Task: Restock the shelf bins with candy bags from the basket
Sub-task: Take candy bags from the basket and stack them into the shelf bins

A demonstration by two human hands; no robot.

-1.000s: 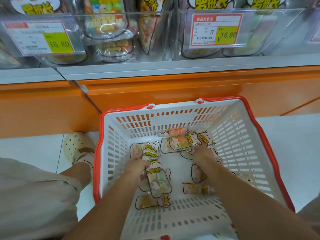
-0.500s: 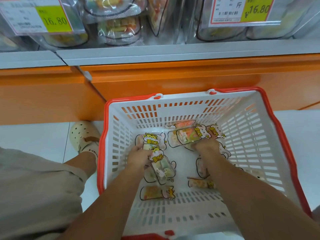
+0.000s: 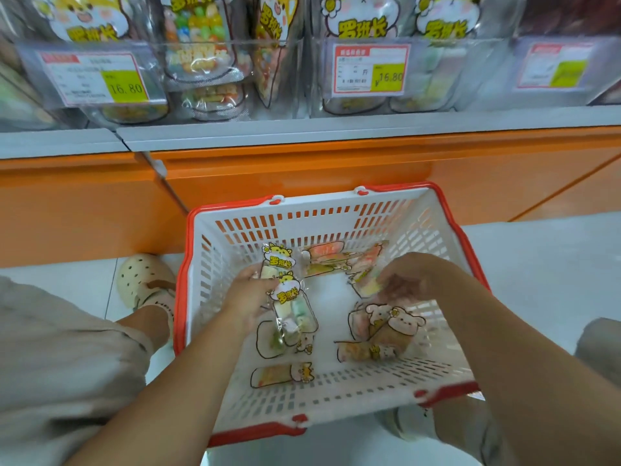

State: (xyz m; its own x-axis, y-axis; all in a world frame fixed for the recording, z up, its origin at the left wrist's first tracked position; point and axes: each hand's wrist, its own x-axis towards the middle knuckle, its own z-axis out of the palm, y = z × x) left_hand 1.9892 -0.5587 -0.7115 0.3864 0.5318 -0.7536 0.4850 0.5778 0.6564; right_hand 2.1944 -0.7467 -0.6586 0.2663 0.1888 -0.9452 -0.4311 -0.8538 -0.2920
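Clear crinkly plastic candy bags [image 3: 293, 309] lie in the white, red-rimmed basket [image 3: 336, 395], lower centre. My left hand [image 3: 247, 299] pinches two; my right hand [image 3: 408, 280] curls round another. Judged light and slippery: grip the printed tops.

We look down into a basket [image 3: 208, 264] of white matt plastic, slotted, under a glossy red plastic rim [image 3: 396, 188]. The bags [image 3: 279, 375] are clear, shiny, crinkled film. Above us, bins [image 3: 201, 48] of clear hard plastic carry paper tags [image 3: 369, 70]. The ledge [image 3: 336, 132] looks matt grey, the panel [image 3: 302, 169] smooth orange with a dull sheen. The floor [image 3: 537, 264] is glossy, the clog [image 3: 144, 274] matt and foam-like, the trousers [image 3: 50, 348] soft beige cloth.
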